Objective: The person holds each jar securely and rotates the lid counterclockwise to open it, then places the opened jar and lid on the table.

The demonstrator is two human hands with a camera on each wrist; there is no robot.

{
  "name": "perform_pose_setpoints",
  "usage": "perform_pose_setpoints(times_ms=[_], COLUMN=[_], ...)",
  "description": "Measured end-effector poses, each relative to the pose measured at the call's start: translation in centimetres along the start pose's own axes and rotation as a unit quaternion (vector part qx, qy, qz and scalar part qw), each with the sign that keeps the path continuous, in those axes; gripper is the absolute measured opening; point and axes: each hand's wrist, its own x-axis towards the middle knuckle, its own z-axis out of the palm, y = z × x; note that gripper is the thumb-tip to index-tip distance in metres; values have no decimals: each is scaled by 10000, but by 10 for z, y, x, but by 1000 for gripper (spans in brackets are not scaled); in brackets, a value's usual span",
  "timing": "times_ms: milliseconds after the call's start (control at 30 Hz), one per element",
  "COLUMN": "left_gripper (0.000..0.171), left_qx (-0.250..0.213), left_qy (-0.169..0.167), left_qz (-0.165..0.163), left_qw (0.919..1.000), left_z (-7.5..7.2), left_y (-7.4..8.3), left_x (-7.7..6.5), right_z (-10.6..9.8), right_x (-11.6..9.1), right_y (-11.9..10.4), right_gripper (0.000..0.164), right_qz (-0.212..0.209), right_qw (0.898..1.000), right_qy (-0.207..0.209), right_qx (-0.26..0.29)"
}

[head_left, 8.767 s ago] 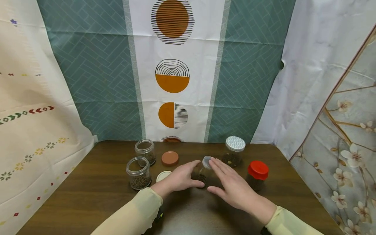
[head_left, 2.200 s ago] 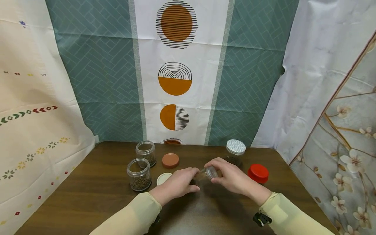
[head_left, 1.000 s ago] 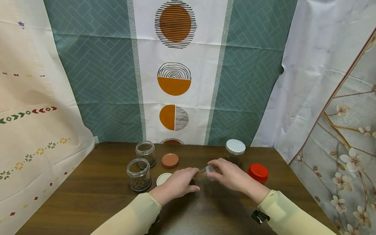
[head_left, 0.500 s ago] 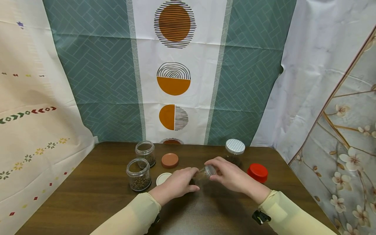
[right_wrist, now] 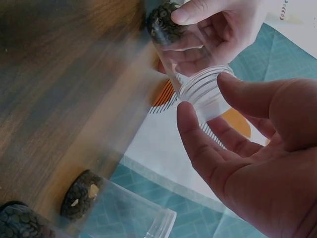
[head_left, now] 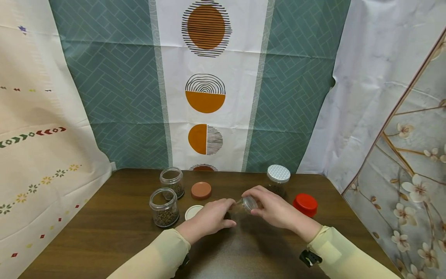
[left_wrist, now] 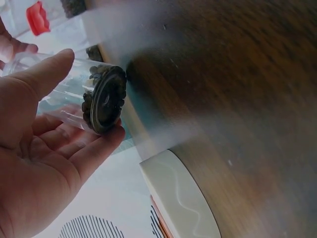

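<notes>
The jar (left_wrist: 79, 85), earlier upright, now tilts over the bench (head_left: 104, 232), the left hand's (head_left: 210, 217) fingers curled round it, the right hand's (head_left: 273, 206) pinching its clear lid (right_wrist: 210, 96), seemingly still on.

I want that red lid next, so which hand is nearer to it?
Right. The right hand is just left of the red lid, its wrist in front; the left hand is farther left, around the clear jar.

From above, the head view faces forward and down at the held jar (head_left: 249, 204). Closer, both wrist views share it, left by its base, right by its neck.
</notes>
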Motion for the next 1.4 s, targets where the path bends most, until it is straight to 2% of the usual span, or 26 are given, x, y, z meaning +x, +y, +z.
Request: perform_pose_setpoints(times_ms=[233,467,867,1067,1233,1400], left_gripper=[54,53,51,46,46,47], left_qx=[-116,-339,-798,-843,-1062,-1304], left_qy=[-15,-41,149,189,240,280], left_qz=[9,-49,-265,-495,-735,-685], left_qw=[9999,9994,9963,9950,9913,9887], left_z=[-3,-5,-6,-7,-7,-3], left_y=[-2,-5,-14,-18,-21,-31], left_x=[0,1,7,14,20,30], right_z=[-3,-7,-3,2,8,16], right_x=[1,2,10,17,26,35], right_y=[0,3,8,11,14,17], right_gripper=[50,50,48,48,46,46], right_qz=[-182,-53,88,374,502,630], right_qw=[9998,9997,9921,9894,9883,9840], right_qy=[98,207,919,915,836,764], right_qx=[-50,-88,-846,-1066,-1174,-1479])
